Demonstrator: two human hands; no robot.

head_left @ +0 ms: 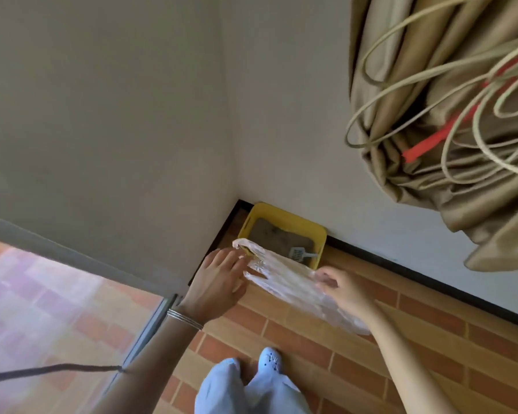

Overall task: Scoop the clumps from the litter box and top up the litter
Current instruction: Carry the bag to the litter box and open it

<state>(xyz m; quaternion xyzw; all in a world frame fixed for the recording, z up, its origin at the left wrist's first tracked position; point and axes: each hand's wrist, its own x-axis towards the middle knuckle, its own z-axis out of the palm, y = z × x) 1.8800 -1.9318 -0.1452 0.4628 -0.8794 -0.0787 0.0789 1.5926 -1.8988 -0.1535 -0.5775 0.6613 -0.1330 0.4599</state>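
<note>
A yellow litter box [304, 224] sits on the floor in the corner of two walls, filled with grey-brown litter [269, 234]. A pale grey scoop [300, 254] lies in its near right part. Between me and the box hangs a clear plastic bag [287, 282], stretched between both hands. My left hand [219, 279] touches the bag's handle end with fingers extended. My right hand [340, 286] pinches the bag's other side between thumb and fingers.
Brick-patterned floor [401, 339] runs along a black skirting board [431, 279]. Bundled beige curtains with looped cords [449, 115] hang at the upper right. A door frame [150, 330] and a pink tiled area lie to the left. My feet in pale shoes [269, 361] stand below.
</note>
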